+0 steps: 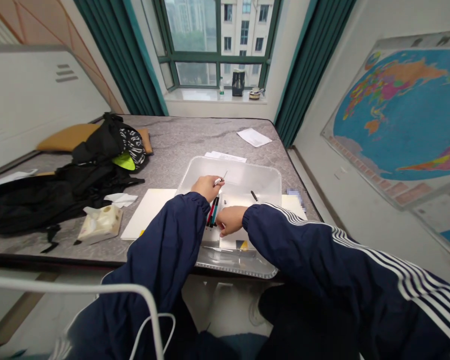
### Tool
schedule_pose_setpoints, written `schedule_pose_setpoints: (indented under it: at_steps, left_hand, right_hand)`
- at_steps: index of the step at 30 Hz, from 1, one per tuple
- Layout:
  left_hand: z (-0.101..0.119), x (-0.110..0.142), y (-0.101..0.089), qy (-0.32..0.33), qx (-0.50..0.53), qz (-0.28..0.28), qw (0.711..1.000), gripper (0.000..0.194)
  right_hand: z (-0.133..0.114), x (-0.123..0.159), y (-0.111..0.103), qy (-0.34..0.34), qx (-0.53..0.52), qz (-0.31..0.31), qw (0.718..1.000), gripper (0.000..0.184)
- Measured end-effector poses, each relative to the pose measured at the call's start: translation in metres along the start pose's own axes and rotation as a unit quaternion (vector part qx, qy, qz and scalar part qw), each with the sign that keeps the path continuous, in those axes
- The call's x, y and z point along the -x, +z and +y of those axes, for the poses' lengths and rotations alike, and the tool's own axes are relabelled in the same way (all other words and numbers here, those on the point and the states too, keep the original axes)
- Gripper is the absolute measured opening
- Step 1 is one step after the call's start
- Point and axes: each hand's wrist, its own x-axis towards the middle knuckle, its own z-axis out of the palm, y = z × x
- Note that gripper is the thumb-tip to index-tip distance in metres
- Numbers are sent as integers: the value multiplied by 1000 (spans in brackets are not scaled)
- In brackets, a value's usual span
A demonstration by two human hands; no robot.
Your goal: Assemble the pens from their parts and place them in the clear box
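Note:
A clear plastic bin lies in front of me with both hands over it. My left hand is closed in a pinch on a thin pen-like stick, whose exact kind is too small to tell. Inside the bin, my right hand reaches down with its fingers bent together. Its fingertips are beside several pens, red, black and teal, lying side by side. Whether it grips one of them is hidden. A single black pen rests apart toward the bin's right side.
The bin stands on a grey marbled bed-like surface. White boards or sheets stick out at its left. A tissue pack and black bags lie farther left. Papers are behind. A white tube crosses the lower left.

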Motion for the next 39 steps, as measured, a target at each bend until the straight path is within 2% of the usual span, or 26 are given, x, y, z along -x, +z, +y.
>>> schedule_pose_setpoints:
  at_steps: [2, 4, 7, 9, 14, 20, 25, 29, 32, 36, 39]
  left_hand:
    - [1, 1, 1, -1, 6, -1, 1000, 34]
    - [0, 0, 1, 0, 10, -6, 1000, 34]
    - [-1, -2, 3, 2, 17, -10, 1000, 34]
    - [-1, -2, 3, 3, 21, -12, 1000, 33]
    - [0, 0, 2, -5, 22, -23, 999, 31]
    - [-2, -9, 6, 1, 83, -26, 996, 30]
    - [-1, -14, 7, -7, 164, -35, 986, 31]
    - [-4, -17, 9, -20, 200, -29, 979, 34]
    - [-7, -20, 12, -16, 225, -30, 974, 36]
    - [-6, -23, 12, -54, 290, -25, 955, 36]
    - [-1, -25, 6, -125, 383, -34, 915, 33]
  right_hand:
    - [-4, -1, 0, -12, -20, -46, 999, 12]
    - [-9, -4, 1, -24, -58, -126, 990, 10]
    - [-19, -9, 6, -28, -130, -227, 965, 26]
    - [-25, -13, 13, -35, -134, -247, 959, 31]
    - [-26, -19, 21, -71, -47, -266, 960, 32]
    - [-29, -14, 17, -164, 73, -194, 964, 26]
    - [-32, -11, 19, -177, 124, -158, 964, 15]
    - [-31, -13, 20, -190, 87, -158, 965, 11]
    - [-31, -13, 15, -201, 37, -133, 970, 10]
    - [-28, -11, -3, -180, -16, -53, 982, 5]
    - [-18, -5, -22, -134, -62, 29, 989, 3]
